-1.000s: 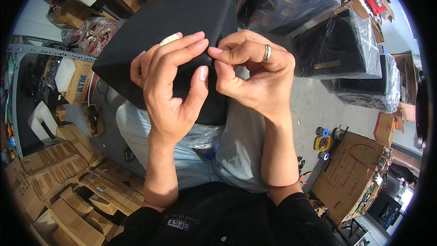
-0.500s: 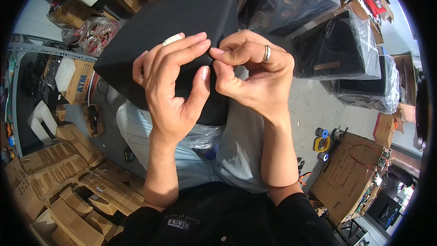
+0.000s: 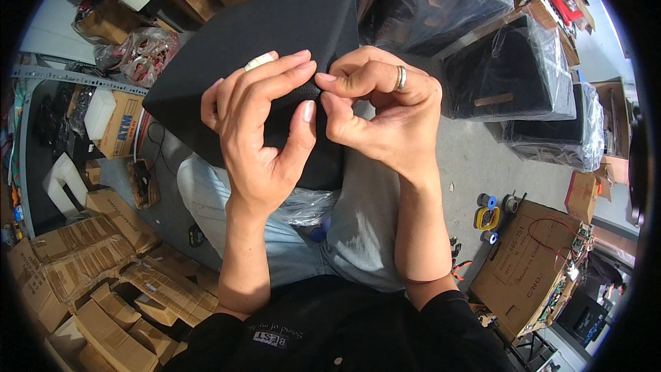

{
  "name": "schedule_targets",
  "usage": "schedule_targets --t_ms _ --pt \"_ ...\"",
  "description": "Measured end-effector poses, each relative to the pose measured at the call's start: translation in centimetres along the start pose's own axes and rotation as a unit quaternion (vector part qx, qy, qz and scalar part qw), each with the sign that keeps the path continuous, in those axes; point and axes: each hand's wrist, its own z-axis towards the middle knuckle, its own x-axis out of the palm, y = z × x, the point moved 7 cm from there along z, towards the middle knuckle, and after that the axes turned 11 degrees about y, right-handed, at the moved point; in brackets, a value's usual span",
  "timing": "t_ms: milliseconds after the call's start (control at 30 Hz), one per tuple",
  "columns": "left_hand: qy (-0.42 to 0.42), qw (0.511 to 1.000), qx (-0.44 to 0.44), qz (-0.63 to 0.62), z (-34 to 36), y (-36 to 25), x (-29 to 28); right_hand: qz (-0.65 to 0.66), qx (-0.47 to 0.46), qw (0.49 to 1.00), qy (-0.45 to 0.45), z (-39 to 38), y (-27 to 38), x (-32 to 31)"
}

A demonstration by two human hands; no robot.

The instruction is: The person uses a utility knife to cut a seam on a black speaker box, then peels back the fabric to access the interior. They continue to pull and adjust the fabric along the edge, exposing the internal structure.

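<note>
A large black box with a fabric-like surface, looking like a speaker cabinet (image 3: 255, 27), stands tilted between my knees. On its front face lies my left hand (image 3: 258, 120), fingers stretched and thumb apart, with a white wrap around one finger. The fingertips come close to the box's right edge. My right hand (image 3: 396, 117), wearing a ring, is closed in a pinch at that edge, its thumb and index finger almost meeting the left fingertips. Whatever the pinch holds is too small or hidden to make out. Clear plastic (image 3: 306, 207) shows below the box between my legs.
More black boxes wrapped in clear plastic (image 3: 506, 72) stand to the right and behind. Flattened cardboard (image 3: 82, 255) is piled at lower left. By my right side are a brown carton (image 3: 527, 262), wire spools (image 3: 487, 201) and a yellow tray (image 3: 487, 218) on the grey floor.
Both hands keep almost the same pose at the box's edge. They have shifted only very slightly to the left.
</note>
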Motion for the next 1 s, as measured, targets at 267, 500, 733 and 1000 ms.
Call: schedule_targets --t_ms 267,500,733,1000 --pt "0.008 1.000 -0.008 0.002 0.0 -0.1 0.0 0.045 0.042 0.998 -0.005 -0.6 -0.9 -0.2" --pt "0.003 1.000 -0.003 0.003 -0.2 0.2 -0.1 -0.044 0.001 0.999 0.024 -0.2 0.3 0.0" --pt "0.006 1.000 -0.005 0.000 -0.1 0.0 -0.1 -0.065 -0.029 0.997 0.035 0.3 0.2 -0.5" --pt "0.009 1.000 -0.004 0.002 -0.2 0.0 0.0 -0.049 0.012 0.997 0.057 0.3 0.7 -0.6"
